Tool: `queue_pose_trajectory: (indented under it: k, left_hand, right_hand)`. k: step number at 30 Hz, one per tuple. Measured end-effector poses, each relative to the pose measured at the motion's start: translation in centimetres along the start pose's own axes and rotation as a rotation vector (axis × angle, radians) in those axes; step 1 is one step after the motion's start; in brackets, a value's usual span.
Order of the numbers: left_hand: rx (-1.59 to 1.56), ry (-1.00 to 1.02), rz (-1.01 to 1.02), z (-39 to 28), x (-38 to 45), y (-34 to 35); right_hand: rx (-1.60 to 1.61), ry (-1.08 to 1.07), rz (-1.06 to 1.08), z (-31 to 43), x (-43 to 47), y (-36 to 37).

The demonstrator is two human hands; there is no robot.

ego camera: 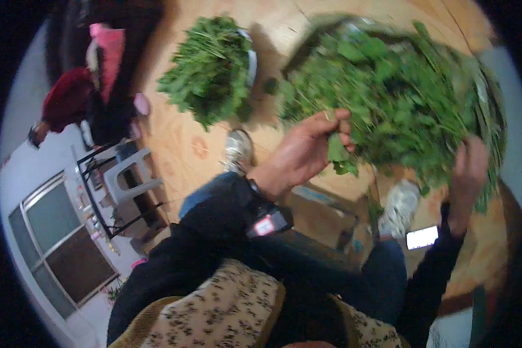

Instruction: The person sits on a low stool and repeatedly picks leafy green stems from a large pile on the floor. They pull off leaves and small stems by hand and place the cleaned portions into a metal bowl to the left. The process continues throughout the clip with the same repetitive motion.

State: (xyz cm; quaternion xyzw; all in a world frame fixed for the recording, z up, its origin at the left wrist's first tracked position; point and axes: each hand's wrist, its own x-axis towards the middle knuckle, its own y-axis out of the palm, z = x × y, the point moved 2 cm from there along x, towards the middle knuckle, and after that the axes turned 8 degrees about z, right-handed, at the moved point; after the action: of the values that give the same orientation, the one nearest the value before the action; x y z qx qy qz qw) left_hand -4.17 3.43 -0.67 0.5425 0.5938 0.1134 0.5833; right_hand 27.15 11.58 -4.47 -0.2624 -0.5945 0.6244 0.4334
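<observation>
A large heap of leafy green stems [396, 95] lies before me on a sack or sheet. My left hand [306, 145] is at the heap's near left edge, its fingers closed on a small leafy sprig [339, 152]. At the heap's right side, my right hand [470, 169] is blurred against the stems; whether it grips any cannot be told. To the left, a separate bunch of leafy greens [209, 71] rests on the tiled floor, with a white rim or band along its right side.
My shoes [239, 150] stand on the tiles below the greens. A lit phone [422, 238] lies near my right forearm. A cardboard box [317, 213] is between my legs. At the left are a grey plastic stool [130, 176] and another person [69, 95].
</observation>
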Motion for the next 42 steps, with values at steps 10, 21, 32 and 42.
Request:
queue_pose_trajectory:
  k: [10,21,32,42]
  left_hand:
    - [2.452,0.898,-0.883,-27.5,3.5,-10.6]
    - [2.456,0.203,-0.975,-34.3,4.8,-27.2]
    - [2.586,0.81,-0.737,-34.6,3.8,-17.9]
    - [1.512,0.609,0.103,-2.3,-3.5,8.3]
  right_hand:
    - [0.337,0.365,-0.172,-0.8,-0.5,-0.9]
    - [0.294,0.372,0.044,-0.6,-0.7,1.4]
    - [0.304,0.31,-0.135,1.1,0.4,-6.1]
    - [1.059,0.52,-0.373,5.4,0.6,-6.7]
